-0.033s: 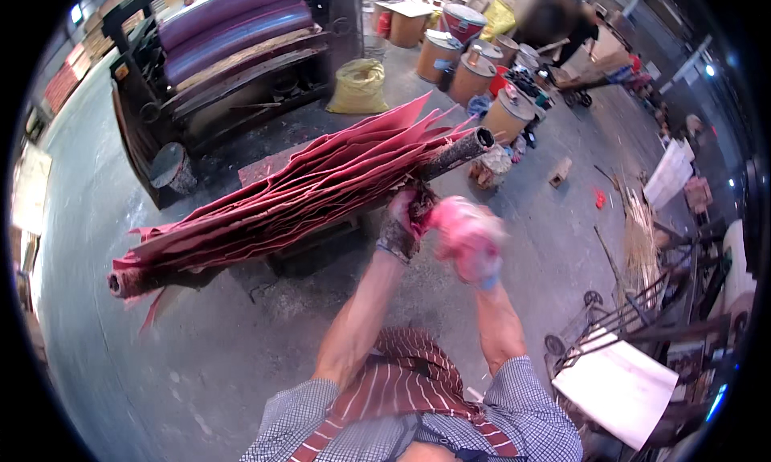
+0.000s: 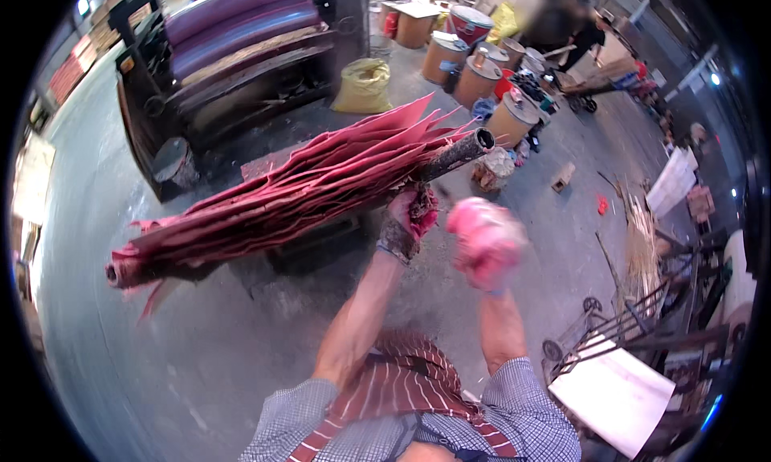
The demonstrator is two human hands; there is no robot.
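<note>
A long, dark pipe (image 2: 458, 155) lies aslant before me with a thick bundle of red sheets (image 2: 281, 197) along it. The sheets are ragged and fan upward; one end of the pipe sticks out at the right. My left hand (image 2: 399, 225), in a stained glove, is closed on a ragged dark-red clump (image 2: 421, 209) just below the pipe. Apart from it, to the right, my right hand (image 2: 486, 241) in a pink-stained glove is blurred by motion. Its fingers look curled into a fist; what they hold, if anything, is smeared. A faint dark streak shows between the hands.
Beyond the bundle stands a roller machine (image 2: 241, 40) with purple rollers. A yellow sack (image 2: 363, 84) and several drums (image 2: 479, 80) stand behind. At the right are a hand cart (image 2: 598, 333), a pale board (image 2: 614, 398) and thin sticks (image 2: 640, 245). Another person (image 2: 585, 40) is far off.
My right hand has moved right and slightly down, away from the left hand. The left hand keeps its grip below the pipe. The view has shifted slightly.
</note>
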